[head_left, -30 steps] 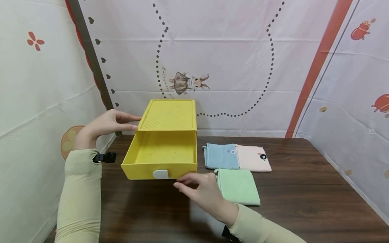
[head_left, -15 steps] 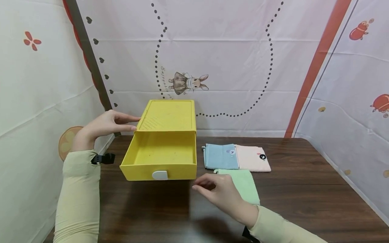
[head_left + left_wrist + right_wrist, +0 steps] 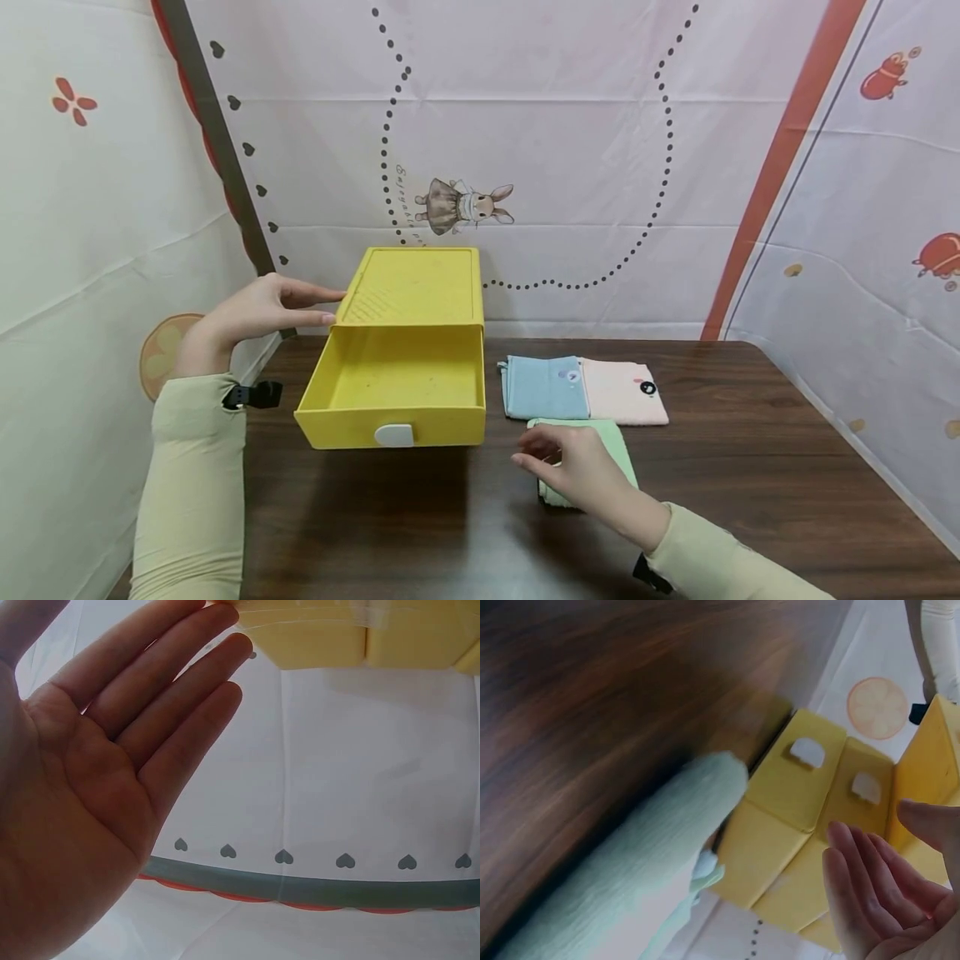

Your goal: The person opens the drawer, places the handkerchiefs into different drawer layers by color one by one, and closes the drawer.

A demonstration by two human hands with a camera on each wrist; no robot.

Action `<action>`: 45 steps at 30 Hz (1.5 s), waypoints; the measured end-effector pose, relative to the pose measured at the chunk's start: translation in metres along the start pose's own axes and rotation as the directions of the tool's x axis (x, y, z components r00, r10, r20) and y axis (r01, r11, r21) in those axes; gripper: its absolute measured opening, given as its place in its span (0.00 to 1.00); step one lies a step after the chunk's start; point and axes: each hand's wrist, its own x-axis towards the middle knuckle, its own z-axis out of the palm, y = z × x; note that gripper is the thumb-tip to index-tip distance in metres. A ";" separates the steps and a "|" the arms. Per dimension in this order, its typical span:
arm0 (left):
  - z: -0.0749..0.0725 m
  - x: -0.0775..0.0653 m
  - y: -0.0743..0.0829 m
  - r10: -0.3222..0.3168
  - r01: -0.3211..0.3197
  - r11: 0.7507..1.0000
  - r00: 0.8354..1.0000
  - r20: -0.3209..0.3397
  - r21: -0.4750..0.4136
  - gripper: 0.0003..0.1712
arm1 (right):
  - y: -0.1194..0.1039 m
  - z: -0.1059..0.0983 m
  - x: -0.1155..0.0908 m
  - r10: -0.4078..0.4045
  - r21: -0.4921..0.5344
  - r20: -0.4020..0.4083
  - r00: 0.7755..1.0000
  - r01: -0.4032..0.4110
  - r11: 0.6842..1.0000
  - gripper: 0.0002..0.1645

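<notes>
A yellow drawer unit stands on the table at left of centre, its top drawer pulled out towards me. That drawer has a white tab on its front. With straight fingers my left hand touches the unit's left side near the top edge. My right hand hovers right of the drawer, over a folded green towel that it partly covers. Its fingers are loosely bent and hold nothing. In the right wrist view, two lower drawers with white tabs are pushed in.
Behind the green towel lie a folded blue towel and a folded pink towel, side by side. The dark wooden table extends to the right. Printed cloth hangs at the back and sides.
My right hand has left the drawer's lower front edge and moved right, over the green towel. The left hand stays at the unit's side, and the drawer remains pulled out.
</notes>
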 end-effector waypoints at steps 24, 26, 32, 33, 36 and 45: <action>0.000 -0.001 0.005 0.002 -0.002 1.000 1.000 -0.007 0.022 0.27 | 0.065 -0.037 -0.012 0.236 -0.263 -0.002 0.972 -0.228 0.937 0.09; 0.000 -0.002 0.005 -0.002 0.002 1.000 1.000 -0.006 0.016 0.27 | 0.070 -0.041 -0.014 0.249 -0.272 -0.005 0.968 -0.241 0.932 0.09; 0.001 -0.001 0.004 0.000 0.000 1.000 1.000 -0.003 0.008 0.28 | 0.080 -0.053 -0.020 0.292 -0.297 -0.023 0.956 -0.286 0.911 0.09; 0.001 -0.001 0.003 0.003 -0.003 1.000 1.000 -0.002 0.006 0.28 | 0.081 -0.054 -0.021 0.297 -0.299 -0.024 0.955 -0.290 0.909 0.09; 0.002 -0.001 0.002 0.001 -0.001 1.000 1.000 -0.005 0.002 0.28 | 0.083 -0.059 -0.024 0.305 -0.297 -0.030 0.952 -0.300 0.906 0.09; 0.001 -0.002 0.004 -0.013 0.013 1.000 1.000 -0.001 -0.004 0.28 | 0.091 -0.067 -0.032 0.331 -0.275 -0.010 0.943 -0.321 0.906 0.10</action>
